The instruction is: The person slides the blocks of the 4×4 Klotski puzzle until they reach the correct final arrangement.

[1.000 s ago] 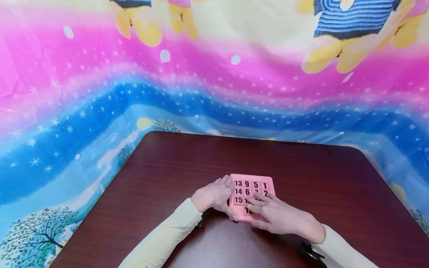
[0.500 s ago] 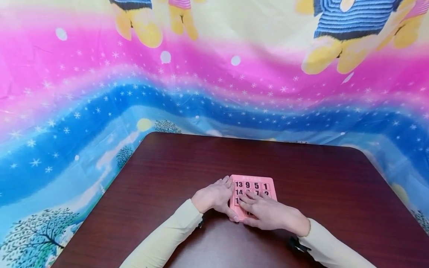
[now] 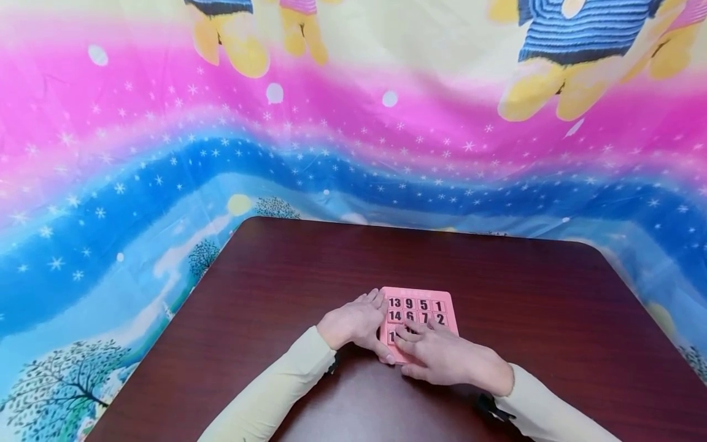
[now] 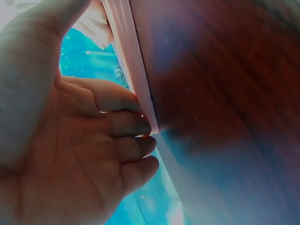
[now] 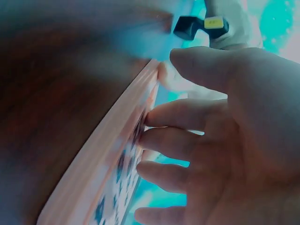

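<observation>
A pink number slide puzzle [image 3: 420, 296] lies on the table, its tiles in black numerals. Readable are 13, 9, 5, 1 on top and 14, 6, 7, 2 below; fingers hide much of the rest. Along the puzzle's left side is my left hand [image 3: 356, 322], fingertips against the edge and thumb at the near left corner. Extended fingers of my right hand [image 3: 450, 356] reach over the lower tiles, touching near a partly covered tile [image 3: 391, 336] at left. A gap separates that tile from 14. In the right wrist view, those fingers [image 5: 171, 140] are spread and nearly straight.
The dark wooden table [image 3: 309, 264] extends around the puzzle, with rounded far corners. A colourful printed cloth [image 3: 353, 141] hangs behind it. A black strap piece [image 5: 201, 27] sits by a pale sleeve [image 5: 236, 23].
My right hand has moved left across the puzzle. The left-column tile that read 15 has slid toward the near edge, opening a gap under 14. My left hand stays in place.
</observation>
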Motion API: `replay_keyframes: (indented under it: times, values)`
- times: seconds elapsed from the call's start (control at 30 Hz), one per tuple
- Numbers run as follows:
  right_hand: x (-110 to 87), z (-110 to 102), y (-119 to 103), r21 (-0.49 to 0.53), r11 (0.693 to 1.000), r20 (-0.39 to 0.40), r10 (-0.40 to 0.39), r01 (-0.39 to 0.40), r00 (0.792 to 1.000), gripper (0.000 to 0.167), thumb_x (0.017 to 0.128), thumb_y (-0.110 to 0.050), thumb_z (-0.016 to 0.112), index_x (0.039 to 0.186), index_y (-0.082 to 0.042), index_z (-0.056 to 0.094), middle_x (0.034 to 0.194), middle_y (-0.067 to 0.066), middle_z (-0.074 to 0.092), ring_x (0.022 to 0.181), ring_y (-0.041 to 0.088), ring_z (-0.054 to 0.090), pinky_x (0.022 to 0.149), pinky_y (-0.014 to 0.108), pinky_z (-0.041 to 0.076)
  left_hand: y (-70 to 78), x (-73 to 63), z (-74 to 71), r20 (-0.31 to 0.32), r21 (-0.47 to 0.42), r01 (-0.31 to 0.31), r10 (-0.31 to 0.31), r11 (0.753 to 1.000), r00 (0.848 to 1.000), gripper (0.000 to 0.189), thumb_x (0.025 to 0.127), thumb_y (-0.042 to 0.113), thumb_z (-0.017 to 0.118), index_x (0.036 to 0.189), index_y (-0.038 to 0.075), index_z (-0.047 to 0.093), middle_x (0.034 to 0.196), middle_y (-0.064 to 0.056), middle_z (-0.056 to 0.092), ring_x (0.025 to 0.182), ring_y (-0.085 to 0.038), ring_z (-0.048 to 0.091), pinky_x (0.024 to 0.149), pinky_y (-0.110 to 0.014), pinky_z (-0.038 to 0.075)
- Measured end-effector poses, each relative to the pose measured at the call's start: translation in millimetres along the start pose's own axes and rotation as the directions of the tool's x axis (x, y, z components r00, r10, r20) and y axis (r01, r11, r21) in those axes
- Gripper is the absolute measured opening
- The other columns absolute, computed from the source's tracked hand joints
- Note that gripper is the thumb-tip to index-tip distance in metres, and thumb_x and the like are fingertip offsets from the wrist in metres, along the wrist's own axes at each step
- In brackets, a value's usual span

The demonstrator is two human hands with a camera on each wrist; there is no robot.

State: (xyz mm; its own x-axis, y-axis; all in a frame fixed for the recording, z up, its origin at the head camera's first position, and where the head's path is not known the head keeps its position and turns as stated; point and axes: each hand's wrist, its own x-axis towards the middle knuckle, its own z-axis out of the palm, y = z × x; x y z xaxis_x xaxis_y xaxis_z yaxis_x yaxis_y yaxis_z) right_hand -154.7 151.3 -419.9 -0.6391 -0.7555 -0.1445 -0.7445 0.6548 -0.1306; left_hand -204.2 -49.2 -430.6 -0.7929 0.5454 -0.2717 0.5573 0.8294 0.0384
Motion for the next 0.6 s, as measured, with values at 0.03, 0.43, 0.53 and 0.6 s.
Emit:
replay_keyframes:
  times: [0.03, 0.43, 0.53, 0.6]
  values:
    - [-1.0, -0.4, -2.7, -0.007, 1.000, 0.004, -0.005, 0.005, 1.000, 0.056, 0.096, -0.043, 0.058, 0.142, -0.011, 0.054, 0.149, 0.009, 0.050, 0.143, 0.034, 0.039, 0.111, 0.068, 0.032, -0.2, -0.4, -0.2, 0.000, -0.003, 0.000, 0.000, 1.000, 1.000, 0.124, 0.068, 0.078, 0.069, 0.155, 0.002, 0.024, 0.164, -0.016, 0.019, 0.153, -0.027, 0.018, 0.125, -0.035, 0.022]
    - [-9.5, -4.8, -10.5, -0.020, 0.999, 0.025, -0.028, 0.029, 0.999, 0.052, 0.095, -0.044, 0.059, 0.141, -0.018, 0.055, 0.148, 0.009, 0.051, 0.142, 0.036, 0.041, 0.110, 0.066, 0.036, 1.8, -0.9, -0.9, -0.009, 0.005, -0.009, 0.009, 1.000, 1.000, 0.124, 0.068, 0.078, 0.069, 0.154, 0.001, 0.025, 0.163, -0.017, 0.020, 0.152, -0.028, 0.020, 0.125, -0.036, 0.023]
    - [-7.5, -7.7, -6.9, -0.014, 1.000, 0.034, -0.026, 0.026, 0.999, 0.055, 0.095, -0.044, 0.059, 0.143, -0.017, 0.053, 0.149, 0.009, 0.050, 0.143, 0.035, 0.040, 0.109, 0.067, 0.035, 0.8, -1.2, -1.3, -0.006, -0.001, -0.010, 0.010, 1.000, 1.000, 0.123, 0.068, 0.077, 0.069, 0.154, 0.001, 0.025, 0.163, -0.017, 0.020, 0.152, -0.028, 0.019, 0.125, -0.036, 0.022]
    - [-4.5, -9.3, -4.6, -0.003, 1.000, 0.030, -0.017, 0.018, 0.999, 0.056, 0.095, -0.044, 0.058, 0.143, -0.015, 0.053, 0.149, 0.010, 0.050, 0.143, 0.035, 0.039, 0.110, 0.067, 0.035, -0.2, -1.8, -1.0, -0.005, -0.007, -0.009, 0.009, 1.000, 1.000, 0.123, 0.068, 0.077, 0.069, 0.154, 0.001, 0.025, 0.163, -0.016, 0.020, 0.152, -0.028, 0.019, 0.125, -0.036, 0.022]
